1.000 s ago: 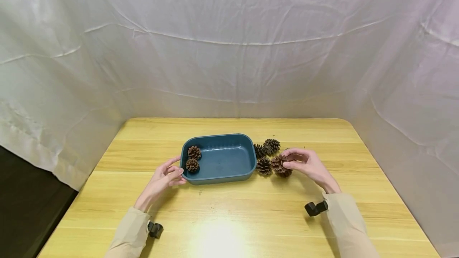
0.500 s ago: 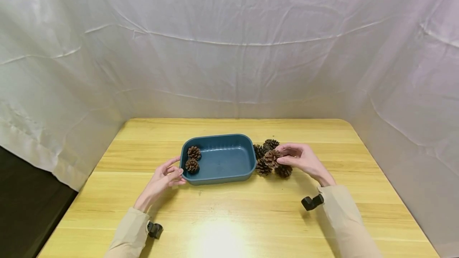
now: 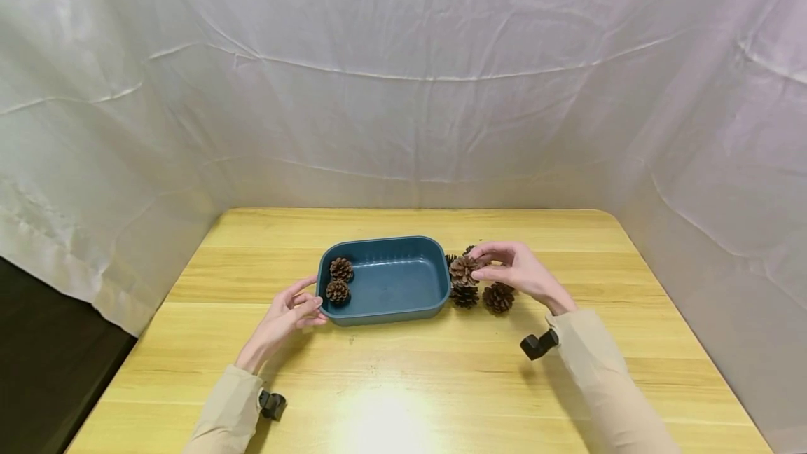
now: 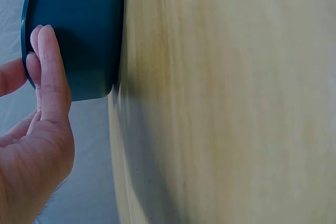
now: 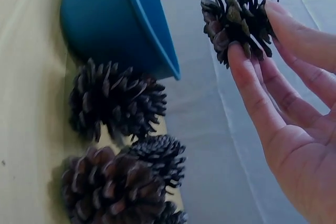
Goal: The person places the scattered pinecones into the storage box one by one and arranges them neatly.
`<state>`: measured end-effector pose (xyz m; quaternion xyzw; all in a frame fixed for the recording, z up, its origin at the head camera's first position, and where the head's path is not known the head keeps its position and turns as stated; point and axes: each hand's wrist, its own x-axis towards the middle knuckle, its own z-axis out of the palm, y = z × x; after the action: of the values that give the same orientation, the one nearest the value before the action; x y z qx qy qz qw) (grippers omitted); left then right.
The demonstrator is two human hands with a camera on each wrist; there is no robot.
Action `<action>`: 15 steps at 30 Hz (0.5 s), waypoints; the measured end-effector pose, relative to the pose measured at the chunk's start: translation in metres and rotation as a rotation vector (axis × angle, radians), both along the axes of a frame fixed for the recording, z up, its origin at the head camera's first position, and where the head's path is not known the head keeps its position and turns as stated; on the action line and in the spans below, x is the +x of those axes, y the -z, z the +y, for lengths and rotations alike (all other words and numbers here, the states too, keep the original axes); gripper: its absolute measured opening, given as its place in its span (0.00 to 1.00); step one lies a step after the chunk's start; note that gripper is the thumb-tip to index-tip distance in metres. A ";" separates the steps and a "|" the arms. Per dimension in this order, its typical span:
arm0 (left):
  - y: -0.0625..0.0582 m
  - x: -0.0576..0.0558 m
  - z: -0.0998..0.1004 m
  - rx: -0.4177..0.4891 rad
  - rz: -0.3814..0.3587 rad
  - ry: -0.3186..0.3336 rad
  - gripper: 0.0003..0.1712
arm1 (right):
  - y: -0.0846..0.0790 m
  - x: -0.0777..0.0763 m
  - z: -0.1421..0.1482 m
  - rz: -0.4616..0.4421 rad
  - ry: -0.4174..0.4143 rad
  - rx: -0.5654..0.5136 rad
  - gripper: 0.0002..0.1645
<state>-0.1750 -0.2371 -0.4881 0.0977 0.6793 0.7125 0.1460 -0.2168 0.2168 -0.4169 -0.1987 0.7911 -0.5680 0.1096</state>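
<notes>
At the left, your left hand (image 3: 280, 321) is holding the blue bin (image 3: 394, 284) by its near left corner, thumb at the rim and fingers against the outer wall, which seems to steady it. Just inside that end sit the far inside cone (image 3: 342, 270) and the near inside cone (image 3: 337, 291), side by side; the rest of the floor is bare. Past the right wall, your right hand (image 3: 520, 273) has its grip pinching the raised cone (image 3: 463, 270) between thumb and fingertips, up off the worktop (image 3: 441, 363) and outside the bin. Four loose cones lie there: two mostly hidden behind your hand, one just beside the bin's wall, another farther right. You appear to be mid-transfer, bringing this cone across. The next move likely calls for clearing the right rim, then lowering it onto the bare floor and letting go gently, while your left hand keeps the bin from sliding.
</notes>
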 end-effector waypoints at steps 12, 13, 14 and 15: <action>0.001 -0.002 0.001 -0.027 -0.021 -0.029 0.39 | -0.017 -0.011 -0.020 -0.010 -0.005 0.013 0.23; 0.001 -0.002 0.002 -0.026 -0.021 -0.032 0.39 | -0.018 -0.012 -0.022 -0.011 0.000 0.023 0.24; 0.001 -0.002 0.002 -0.025 -0.022 -0.033 0.39 | -0.019 -0.012 -0.023 -0.017 0.006 0.032 0.24; 0.001 -0.002 0.002 -0.023 -0.022 -0.035 0.39 | -0.020 -0.013 -0.025 -0.023 0.013 0.038 0.24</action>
<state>-0.1767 -0.2355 -0.4894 0.0764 0.6876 0.7080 0.1421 -0.2297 0.1916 -0.3969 -0.1850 0.8017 -0.5559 0.1187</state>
